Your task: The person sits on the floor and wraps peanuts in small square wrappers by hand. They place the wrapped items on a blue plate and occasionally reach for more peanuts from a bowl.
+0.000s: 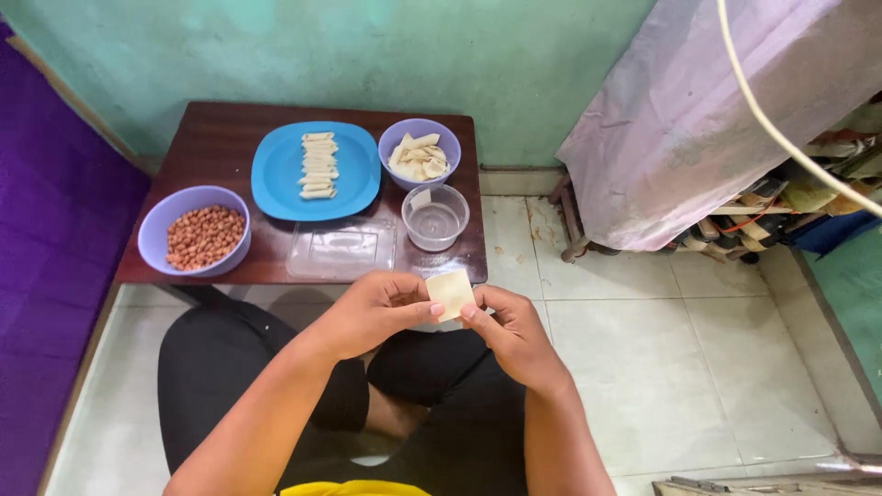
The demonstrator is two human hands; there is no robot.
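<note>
At frame centre, the left hand (372, 310) and right hand (510, 331) pinch a pale, flat square wrapper (450, 293) between their fingertips.

— Was there room to reach onto the table (230, 138)?

— Along the near edge, little: the bowl of peanuts (194, 230), a clear flat tray (341, 248) and a clear cup (435, 217) stood almost in a row.

— And behind them?

— The blue plate (315, 170) and the purple bowl of wrappers (420, 153) sat close together; only the far left corner was bare.

— Beside the table?

— Open floor tiles (698, 349) lay to the right, up to a cloth-covered rack (680, 138). A pale cable (781, 133) crossed there, probably near the camera.
</note>
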